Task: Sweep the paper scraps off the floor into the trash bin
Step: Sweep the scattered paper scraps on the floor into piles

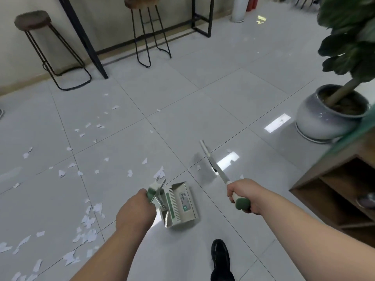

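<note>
Bright, even light; ceiling glare on glossy floor [203, 102]; blurred, bent edges

A person's 2 forearms, the left forearm [101, 256] and the right forearm [304, 226], show bare from the lower and right frame edges up to the wrists. Each ends in a bare grip, the left grip [135, 211] and the right grip [242, 196], skin uncovered across knuckles and wrists. Below the right grip, a little toward the left grip, 1 black shoe [220, 254] shows, with a rounded toe and a dull sheen along its upper. Behind the shoe, farther from both grips, a black trouser leg [222, 276] meets the frame's bottom edge.
</note>
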### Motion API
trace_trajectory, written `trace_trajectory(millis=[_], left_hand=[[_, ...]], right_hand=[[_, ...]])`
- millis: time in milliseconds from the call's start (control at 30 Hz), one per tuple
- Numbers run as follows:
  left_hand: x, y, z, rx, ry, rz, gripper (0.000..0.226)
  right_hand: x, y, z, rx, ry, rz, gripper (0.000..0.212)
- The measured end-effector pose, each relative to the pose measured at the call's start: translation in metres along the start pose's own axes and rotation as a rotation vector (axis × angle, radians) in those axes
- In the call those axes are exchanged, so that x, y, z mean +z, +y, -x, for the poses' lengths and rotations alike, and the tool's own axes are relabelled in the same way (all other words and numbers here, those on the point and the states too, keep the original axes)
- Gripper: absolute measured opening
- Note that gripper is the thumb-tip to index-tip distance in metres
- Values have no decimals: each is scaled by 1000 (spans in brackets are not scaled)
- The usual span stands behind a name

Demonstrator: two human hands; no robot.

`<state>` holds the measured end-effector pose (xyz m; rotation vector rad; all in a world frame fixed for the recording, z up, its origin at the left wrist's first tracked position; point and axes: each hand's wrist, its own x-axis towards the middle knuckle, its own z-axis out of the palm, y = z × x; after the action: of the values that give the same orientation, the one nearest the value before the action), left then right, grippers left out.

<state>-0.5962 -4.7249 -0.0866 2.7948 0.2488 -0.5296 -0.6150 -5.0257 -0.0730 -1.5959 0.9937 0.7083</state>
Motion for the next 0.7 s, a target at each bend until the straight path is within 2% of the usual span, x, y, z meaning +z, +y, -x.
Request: trace_trajectory(millis=[200,333,600,700], left_hand=[[25,85,-15,12,-6,-21,11],[41,118,-22,11,-10,-41,14],[47,134,-22,-65,-31,-56,11],[45,127,-23,-107,-27,-61,12]], right_hand=[[-97,14,-49,51,109,-46,17],[-125,23,-82,93,139,-21,26],[-99,4,-98,133,-1,-74,11],[-67,-10,-100,120,-71,-77,17]])
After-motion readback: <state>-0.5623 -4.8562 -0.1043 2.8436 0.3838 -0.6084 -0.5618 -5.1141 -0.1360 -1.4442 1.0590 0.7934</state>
